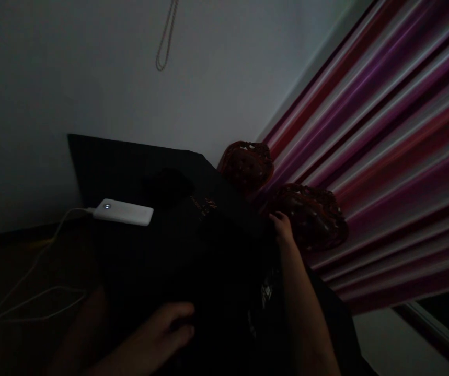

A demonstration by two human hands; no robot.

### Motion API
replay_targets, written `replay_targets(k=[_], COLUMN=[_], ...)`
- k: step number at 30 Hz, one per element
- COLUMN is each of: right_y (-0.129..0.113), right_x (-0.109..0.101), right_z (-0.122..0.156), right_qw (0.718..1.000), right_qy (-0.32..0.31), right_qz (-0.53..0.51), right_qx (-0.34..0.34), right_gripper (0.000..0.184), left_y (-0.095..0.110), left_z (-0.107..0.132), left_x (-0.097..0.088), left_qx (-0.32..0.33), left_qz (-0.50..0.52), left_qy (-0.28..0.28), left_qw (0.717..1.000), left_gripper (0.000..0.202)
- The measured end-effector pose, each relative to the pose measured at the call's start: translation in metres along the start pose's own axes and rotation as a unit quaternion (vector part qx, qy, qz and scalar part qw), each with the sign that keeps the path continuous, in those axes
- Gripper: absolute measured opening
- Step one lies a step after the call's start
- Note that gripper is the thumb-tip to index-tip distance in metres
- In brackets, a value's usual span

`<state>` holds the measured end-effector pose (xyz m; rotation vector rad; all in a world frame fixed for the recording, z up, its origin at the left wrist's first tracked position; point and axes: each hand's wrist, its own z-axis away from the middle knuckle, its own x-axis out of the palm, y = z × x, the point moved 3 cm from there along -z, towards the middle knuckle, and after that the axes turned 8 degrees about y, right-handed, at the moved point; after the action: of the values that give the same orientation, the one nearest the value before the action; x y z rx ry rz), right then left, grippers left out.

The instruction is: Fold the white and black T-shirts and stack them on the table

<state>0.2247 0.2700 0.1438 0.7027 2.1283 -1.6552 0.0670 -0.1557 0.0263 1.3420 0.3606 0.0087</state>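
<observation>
My left hand is low over a black surface. Its thumb and forefinger are stretched out with a gap between them, and nothing can be made out there. Farther forward on the right, my right hand reaches to the dark far side, near a carved wooden chair back. Its visible fingers look spread; whatever lies under them is lost in the dark. Beside my right forearm, pale shiny marks show on black material. The black tabletop carries small gold lettering.
A white power bank lies at the tabletop's left edge, its white cable trailing down. Another carved chair back stands beyond. A striped curtain hangs on the right. Against the wall hangs a bead chain.
</observation>
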Motion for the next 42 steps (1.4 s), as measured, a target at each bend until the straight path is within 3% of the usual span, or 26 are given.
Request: replay_targets(k=[2,5,8,12,16,19,25,27,31,34,37,40,42], right_y=[-0.01,-0.011,-0.01,-0.021,-0.032,-0.019,0.03,0.037,0.036,0.032,0.031,0.035,0.041], right_x=[0.061,0.129,0.165,0.185,0.184,0.166,0.112,0.101,0.094,0.091,0.089,0.086,0.083], right_z=[0.005,0.024,0.042,0.053,0.058,0.066,0.126,0.155,0.198,0.206,0.206,0.207,0.207], right_qw=[0.999,0.997,0.994,0.987,0.973,0.975,0.967,0.942,0.856,0.847,0.848,0.865,0.889], right_qy=[-0.032,-0.075,-0.096,-0.152,-0.217,-0.208,-0.194,-0.232,-0.314,-0.308,-0.299,-0.272,-0.244], right_qz=[0.003,0.009,0.002,-0.044,-0.07,-0.03,0.089,0.143,0.27,0.289,0.275,0.229,0.171], right_qx=[0.009,0.035,0.047,0.02,-0.034,-0.071,-0.14,-0.195,-0.311,-0.323,-0.341,-0.353,-0.347], right_gripper=[0.04,0.034,0.034,0.042,0.051,0.05,0.047,0.05,0.054,0.055,0.054,0.05,0.052], left_y=[-0.02,-0.031,-0.029,-0.04,-0.057,-0.052,-0.042,-0.043,-0.032,-0.004,0.027,0.045,0.047], left_z=[-0.003,-0.006,-0.004,0.004,0.003,-0.009,-0.032,-0.03,-0.038,-0.075,-0.135,-0.191,-0.216], left_x=[-0.029,-0.05,-0.057,-0.064,-0.068,-0.063,-0.037,-0.032,-0.037,-0.047,-0.05,-0.042,-0.035], left_qx=[-0.057,-0.091,-0.103,-0.062,-0.018,0.001,-0.005,0.022,0.046,0.04,-0.002,-0.049,-0.064], left_qz=[-0.04,-0.119,-0.182,-0.277,-0.346,-0.382,-0.422,-0.41,-0.413,-0.427,-0.438,-0.447,-0.453], left_qy=[0.079,0.096,0.076,0.093,0.14,0.186,0.08,0.07,0.075,0.113,0.168,0.199,0.197], left_qw=[0.994,0.984,0.975,0.954,0.927,0.905,0.903,0.909,0.906,0.896,0.883,0.871,0.867], left_gripper=[0.047,0.042,0.036,0.035,0.04,0.048,0.044,0.044,0.046,0.045,0.056,0.069,0.068])
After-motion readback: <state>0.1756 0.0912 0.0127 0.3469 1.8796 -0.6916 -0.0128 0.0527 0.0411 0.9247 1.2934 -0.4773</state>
